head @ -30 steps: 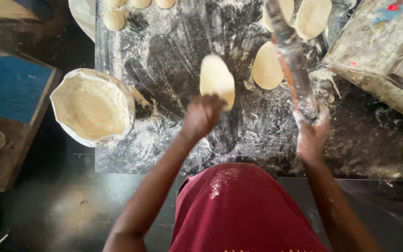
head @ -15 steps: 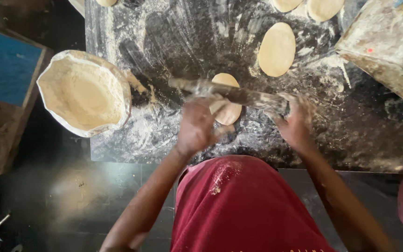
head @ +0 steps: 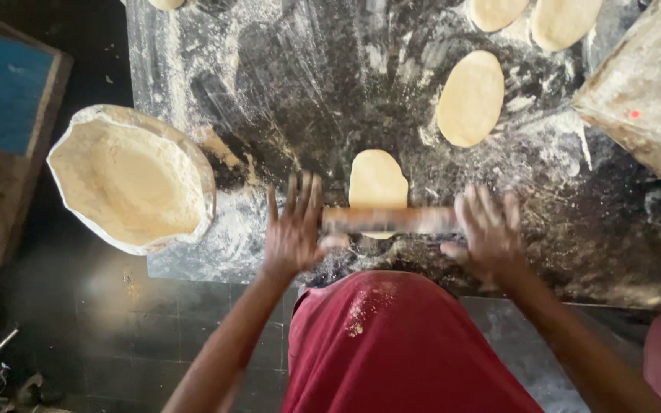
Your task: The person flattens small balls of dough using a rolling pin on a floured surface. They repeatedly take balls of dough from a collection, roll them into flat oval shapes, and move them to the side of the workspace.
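Your left hand (head: 294,228) and right hand (head: 490,233) lie flat with fingers spread on the ends of the wooden rolling pin (head: 392,220), pressing rather than gripping so it can roll. It crosses the pale oval dough piece (head: 377,182) near the floured black bench's (head: 292,92) front edge. The flour-filled bowl (head: 130,180) sits at the bench's left edge, within reach for dusting.
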